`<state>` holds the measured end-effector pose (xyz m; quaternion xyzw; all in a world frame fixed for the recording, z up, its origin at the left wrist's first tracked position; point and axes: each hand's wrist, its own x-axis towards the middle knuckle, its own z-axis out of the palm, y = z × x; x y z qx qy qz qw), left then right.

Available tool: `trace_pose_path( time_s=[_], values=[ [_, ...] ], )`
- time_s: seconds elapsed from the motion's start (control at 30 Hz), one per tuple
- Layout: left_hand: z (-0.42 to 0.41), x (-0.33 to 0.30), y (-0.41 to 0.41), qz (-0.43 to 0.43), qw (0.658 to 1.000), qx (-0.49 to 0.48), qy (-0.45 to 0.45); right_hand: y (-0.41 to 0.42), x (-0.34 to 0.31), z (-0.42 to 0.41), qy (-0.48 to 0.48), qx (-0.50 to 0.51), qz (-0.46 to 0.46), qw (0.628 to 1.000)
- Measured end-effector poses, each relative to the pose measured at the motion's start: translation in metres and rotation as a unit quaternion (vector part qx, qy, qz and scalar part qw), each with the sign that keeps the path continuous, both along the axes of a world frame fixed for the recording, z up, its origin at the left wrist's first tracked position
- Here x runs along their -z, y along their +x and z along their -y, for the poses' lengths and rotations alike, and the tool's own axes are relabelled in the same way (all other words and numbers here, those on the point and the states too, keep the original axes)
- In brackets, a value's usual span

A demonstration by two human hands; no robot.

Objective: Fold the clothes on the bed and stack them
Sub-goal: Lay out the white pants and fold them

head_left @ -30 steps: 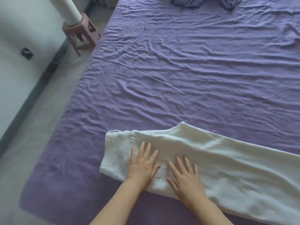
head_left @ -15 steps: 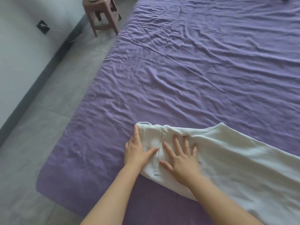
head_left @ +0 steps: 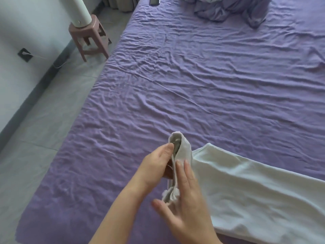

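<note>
— Both hands lay flat on the white garment (head_left: 246, 187) a second ago, smoothing its end against the bed; now that end is lifted off the sheet and stands up between them.

— Which hand does the lifting?

— Left hand (head_left: 156, 166). Its thumb and curled fingers pinch the raised waistband end near the top, where the fabric rises to a rounded peak. Right hand (head_left: 186, 205) is on the near side of the same raised edge, fingers straight and together against the cloth, thumb spread out toward the left. Whether it grips or only presses, I'd say presses: nothing curls round the fabric.

— And the rest of the garment?

— Flat on the purple bed sheet (head_left: 193, 85), running from the hands off to the right edge of the view, near the close edge of the bed. A bunched bit of the white cloth hangs low between the two hands.

— Anything else around?

— A crumpled purple blanket (head_left: 232, 9) at the far end of the bed, and a dark flat object (head_left: 154, 0) near the far left corner; too small to name. On the floor to the left, a pink stool (head_left: 88, 36) with a white cylinder (head_left: 79, 11) on it, beside the wall.
</note>
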<state>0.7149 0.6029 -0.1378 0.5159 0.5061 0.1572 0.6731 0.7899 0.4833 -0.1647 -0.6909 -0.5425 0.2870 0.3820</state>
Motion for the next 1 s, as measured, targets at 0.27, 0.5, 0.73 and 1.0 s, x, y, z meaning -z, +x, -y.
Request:
trace_pose_path(
  time_s=[0.27, 0.5, 0.73, 1.0],
  values=[
    [0.033, 0.016, 0.112, -0.089, 0.939, 0.251, 0.219, 0.102, -0.009, 0.061, -0.032, 0.179, -0.035, 0.983],
    [0.034, 0.04, 0.192, -0.177, 0.8, 0.488, 0.302, 0.164, -0.003, 0.142, -0.033, 0.25, -0.146, 0.957],
    [0.108, 0.088, 0.267, -0.308, 0.727, 0.45, 0.416, 0.218, 0.061, 0.179, -0.073, 0.334, -0.2, 0.918],
    [0.178, 0.15, 0.234, -0.317, 0.713, 0.365, 0.508, 0.237, 0.12, 0.196, -0.121, 0.285, 0.062, 0.949]
  ],
)
